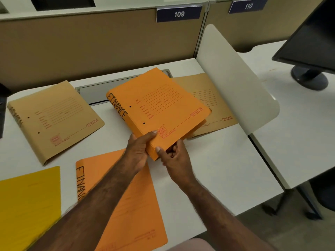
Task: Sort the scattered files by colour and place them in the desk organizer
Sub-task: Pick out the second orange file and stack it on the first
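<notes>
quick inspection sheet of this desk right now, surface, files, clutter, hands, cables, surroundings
surface: white desk with a grey slot along the back
job's things: orange file marked FINANCE held above the desk; second orange file flat near the front; brown file at left; another brown file partly under the held one; yellow file at front left; no organizer seen
clutter: nothing seen
grippers: left hand and right hand both grip the held file's near corner
cables: nothing seen
surroundings: tan partition with tags 109 and 110, white divider, monitor on next desk

Monitor (pixel 308 35), perhaps off; label "109" (pixel 179 14).
</notes>
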`<action>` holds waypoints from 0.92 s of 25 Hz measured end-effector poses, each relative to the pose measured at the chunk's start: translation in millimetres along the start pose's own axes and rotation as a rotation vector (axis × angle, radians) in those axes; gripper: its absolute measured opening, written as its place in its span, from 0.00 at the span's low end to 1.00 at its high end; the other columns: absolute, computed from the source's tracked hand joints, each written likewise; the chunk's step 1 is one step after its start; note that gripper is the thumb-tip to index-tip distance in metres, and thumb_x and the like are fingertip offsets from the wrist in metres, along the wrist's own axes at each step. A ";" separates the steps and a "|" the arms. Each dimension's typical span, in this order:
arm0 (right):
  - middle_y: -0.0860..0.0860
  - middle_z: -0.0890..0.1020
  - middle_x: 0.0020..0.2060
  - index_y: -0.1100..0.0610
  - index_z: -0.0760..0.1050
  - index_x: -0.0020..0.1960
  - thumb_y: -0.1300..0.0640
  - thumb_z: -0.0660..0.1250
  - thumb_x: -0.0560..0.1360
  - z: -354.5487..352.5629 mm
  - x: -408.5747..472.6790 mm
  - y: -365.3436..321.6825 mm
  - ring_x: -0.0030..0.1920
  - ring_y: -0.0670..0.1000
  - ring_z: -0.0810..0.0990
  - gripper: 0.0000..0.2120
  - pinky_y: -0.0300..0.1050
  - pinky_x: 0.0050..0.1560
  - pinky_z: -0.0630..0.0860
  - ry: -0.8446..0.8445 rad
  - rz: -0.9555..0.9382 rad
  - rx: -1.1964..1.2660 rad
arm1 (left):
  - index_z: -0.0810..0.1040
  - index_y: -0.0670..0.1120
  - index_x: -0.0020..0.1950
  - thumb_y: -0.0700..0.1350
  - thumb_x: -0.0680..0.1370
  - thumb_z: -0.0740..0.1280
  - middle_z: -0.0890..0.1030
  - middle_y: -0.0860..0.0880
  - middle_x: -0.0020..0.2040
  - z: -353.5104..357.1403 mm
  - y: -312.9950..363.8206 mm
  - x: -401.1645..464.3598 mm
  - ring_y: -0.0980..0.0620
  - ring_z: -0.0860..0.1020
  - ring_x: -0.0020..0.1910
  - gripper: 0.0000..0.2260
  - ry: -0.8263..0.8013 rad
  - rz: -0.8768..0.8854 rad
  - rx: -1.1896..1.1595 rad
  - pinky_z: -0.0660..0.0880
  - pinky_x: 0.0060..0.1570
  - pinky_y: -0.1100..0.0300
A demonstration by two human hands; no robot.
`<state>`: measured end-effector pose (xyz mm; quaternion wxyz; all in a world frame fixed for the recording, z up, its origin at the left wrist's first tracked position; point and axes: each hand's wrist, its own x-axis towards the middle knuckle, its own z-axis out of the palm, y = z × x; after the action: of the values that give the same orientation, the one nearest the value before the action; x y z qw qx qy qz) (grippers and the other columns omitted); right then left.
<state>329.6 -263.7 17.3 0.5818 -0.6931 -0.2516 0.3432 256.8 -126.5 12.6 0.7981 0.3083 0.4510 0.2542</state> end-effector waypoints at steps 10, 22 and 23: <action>0.50 0.84 0.34 0.53 0.77 0.37 0.32 0.64 0.81 1.2 -76.3 4.6 0.37 0.49 0.83 0.27 0.46 0.41 0.80 0.187 0.007 -0.241 | 0.75 0.51 0.70 0.34 0.76 0.76 0.87 0.46 0.59 -69.5 -13.3 -77.8 0.44 0.87 0.55 0.26 0.030 0.161 0.069 0.85 0.46 0.45; 0.50 0.82 0.61 0.50 0.74 0.71 0.33 0.66 0.81 -26.7 -109.8 13.9 0.59 0.52 0.82 0.27 0.58 0.58 0.84 0.243 0.149 -0.331 | 0.74 0.59 0.70 0.46 0.70 0.80 0.87 0.49 0.59 -165.5 -48.9 -173.9 0.45 0.87 0.56 0.31 0.006 0.168 0.104 0.85 0.46 0.46; 0.51 0.82 0.62 0.51 0.74 0.73 0.33 0.66 0.81 -26.3 -110.7 14.7 0.59 0.52 0.82 0.28 0.58 0.58 0.84 0.191 0.185 -0.306 | 0.73 0.58 0.72 0.47 0.69 0.80 0.87 0.48 0.60 -170.0 -53.8 -179.1 0.44 0.87 0.56 0.33 0.000 0.162 0.112 0.85 0.47 0.45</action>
<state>278.5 -366.1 25.5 0.4567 -0.8231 -0.1798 0.2857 31.6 -240.9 6.1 0.7565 0.3879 0.4378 0.2924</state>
